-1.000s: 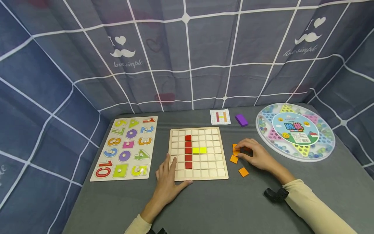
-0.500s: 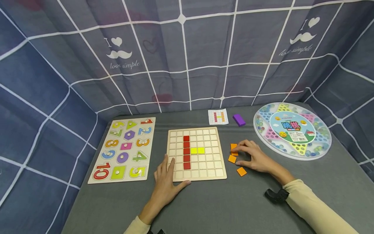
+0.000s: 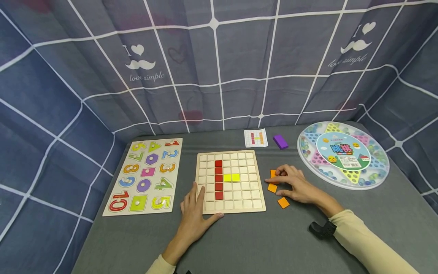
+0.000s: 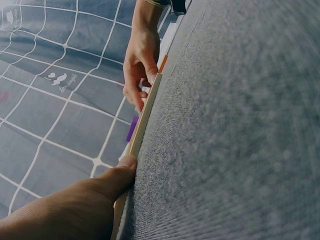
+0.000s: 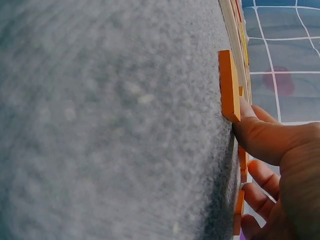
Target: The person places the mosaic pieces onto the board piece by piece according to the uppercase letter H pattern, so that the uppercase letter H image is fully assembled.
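Observation:
My left hand (image 3: 195,213) rests at the lower left corner of a pale wooden grid board (image 3: 242,196), fingers spread. Its thumb lies along the front edge, also seen in the left wrist view. A column of red square tiles (image 3: 218,178) and two yellow tiles (image 3: 231,177) sit in the board's cells. To the board's right, my right hand (image 3: 297,185) reaches low over loose orange tiles. Its index finger and thumb lie on either side of one orange tile (image 3: 272,188); contact is unclear. Another orange tile (image 3: 283,202) lies nearer me, and others are partly under the fingers.
A small pattern card (image 3: 256,137) and a purple block (image 3: 280,142) lie behind the board. At left is a number-and-shape puzzle board (image 3: 142,177). A round, flat game set (image 3: 343,155) lies at right. Grey curtains (image 3: 191,95) enclose the table.
My right hand's index finger has moved from the farther orange tiles towards me, to the tile nearer the board. The left hand stays on the board. The head view has shifted slightly.

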The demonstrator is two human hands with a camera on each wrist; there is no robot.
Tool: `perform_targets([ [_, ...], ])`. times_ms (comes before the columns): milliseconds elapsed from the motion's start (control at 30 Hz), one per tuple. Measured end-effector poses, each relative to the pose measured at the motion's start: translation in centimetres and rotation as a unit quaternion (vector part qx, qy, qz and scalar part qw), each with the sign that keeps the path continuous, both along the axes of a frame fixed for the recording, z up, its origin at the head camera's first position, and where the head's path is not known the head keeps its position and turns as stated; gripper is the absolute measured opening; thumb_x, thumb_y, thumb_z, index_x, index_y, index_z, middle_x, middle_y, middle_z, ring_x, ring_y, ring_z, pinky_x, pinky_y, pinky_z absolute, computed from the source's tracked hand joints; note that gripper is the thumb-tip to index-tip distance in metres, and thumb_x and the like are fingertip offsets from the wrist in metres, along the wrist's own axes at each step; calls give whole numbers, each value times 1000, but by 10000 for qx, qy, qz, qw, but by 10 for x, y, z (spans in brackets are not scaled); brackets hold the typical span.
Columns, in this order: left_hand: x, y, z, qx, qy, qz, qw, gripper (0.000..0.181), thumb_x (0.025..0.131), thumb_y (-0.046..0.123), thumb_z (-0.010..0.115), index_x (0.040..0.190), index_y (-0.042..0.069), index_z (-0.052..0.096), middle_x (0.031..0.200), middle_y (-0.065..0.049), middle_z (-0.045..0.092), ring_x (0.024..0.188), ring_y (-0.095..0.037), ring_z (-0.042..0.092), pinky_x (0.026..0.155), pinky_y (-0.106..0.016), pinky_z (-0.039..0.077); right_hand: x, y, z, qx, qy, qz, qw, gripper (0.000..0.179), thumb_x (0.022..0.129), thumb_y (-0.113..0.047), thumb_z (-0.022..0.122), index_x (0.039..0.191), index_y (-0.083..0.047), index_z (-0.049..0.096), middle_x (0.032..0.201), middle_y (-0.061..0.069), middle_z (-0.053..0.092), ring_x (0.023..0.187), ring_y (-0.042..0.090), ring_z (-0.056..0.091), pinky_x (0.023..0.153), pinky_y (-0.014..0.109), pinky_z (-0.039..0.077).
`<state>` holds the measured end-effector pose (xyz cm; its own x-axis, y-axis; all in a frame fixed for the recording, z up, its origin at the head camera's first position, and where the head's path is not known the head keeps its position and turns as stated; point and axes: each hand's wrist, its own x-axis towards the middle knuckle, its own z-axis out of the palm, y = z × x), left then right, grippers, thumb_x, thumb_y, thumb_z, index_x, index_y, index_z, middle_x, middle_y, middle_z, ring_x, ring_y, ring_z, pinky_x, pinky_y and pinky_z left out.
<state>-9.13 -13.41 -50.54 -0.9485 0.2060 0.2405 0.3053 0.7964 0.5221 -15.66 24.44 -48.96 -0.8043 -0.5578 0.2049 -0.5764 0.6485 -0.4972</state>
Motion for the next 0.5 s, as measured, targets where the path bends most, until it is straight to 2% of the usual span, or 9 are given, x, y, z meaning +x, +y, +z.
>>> perform_targets([
  [100, 0, 0, 0, -11, 12, 5, 10000, 105, 71, 56, 80, 148, -1, 38, 159, -27, 18, 135, -43, 30, 93, -51, 22, -1, 0, -1, -31, -98, -39, 9999, 41, 81, -26, 80, 120, -34, 70, 118, 3, 51, 104, 18, 38, 80, 39, 20],
  [333, 0, 0, 0, -18, 10, -14, 10000, 106, 71, 57, 80, 148, -2, 38, 160, -26, 17, 135, -42, 30, 92, -49, 22, -3, 2, -5, -399, -393, -93, 9984, 33, 81, -24, 80, 111, -34, 71, 116, -4, 49, 106, 18, 36, 81, 40, 19],
  [500, 0, -1, 0, 25, 28, -37, 10000, 106, 70, 56, 81, 148, -2, 38, 160, -26, 17, 135, -42, 30, 92, -49, 22, -4, 3, -7, -500, -432, -147, 9977, 30, 81, -25, 80, 108, -34, 71, 117, -5, 50, 108, 18, 37, 83, 42, 20],
])
